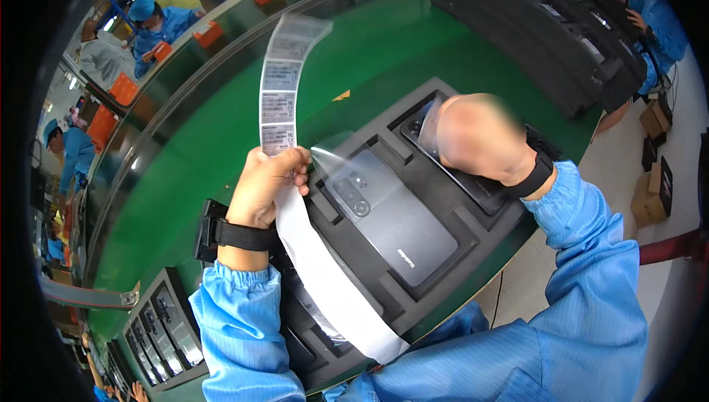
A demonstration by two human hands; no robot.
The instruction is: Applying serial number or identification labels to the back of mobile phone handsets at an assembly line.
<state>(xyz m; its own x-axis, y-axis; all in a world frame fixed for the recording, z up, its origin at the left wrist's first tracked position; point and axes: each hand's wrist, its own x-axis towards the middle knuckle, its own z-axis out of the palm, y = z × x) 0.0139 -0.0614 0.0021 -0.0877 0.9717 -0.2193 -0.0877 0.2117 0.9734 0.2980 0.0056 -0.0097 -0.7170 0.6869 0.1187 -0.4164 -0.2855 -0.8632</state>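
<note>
My left hand (258,184) is closed on a long strip of printed labels (279,103). Above the fist the strip stands up and curls over; below it, the white backing (314,254) hangs across the dark foam tray (474,236). A grey phone (402,228) lies back up in the tray beside this hand, with clear film (334,155) lifted near its camera end, close to my left fingers. My right hand (480,136) is over a second dark phone (484,194) at the tray's right. Clear film (430,127) shows beside that hand, whose fingers are blurred.
Stacked black foam trays (532,29) stand at the far right of the green bench (199,173). Another tray of phones (164,328) is at lower left. Orange boxes (208,34) line a curved conveyor beyond, where people in blue work. Cardboard boxes (650,199) sit at right.
</note>
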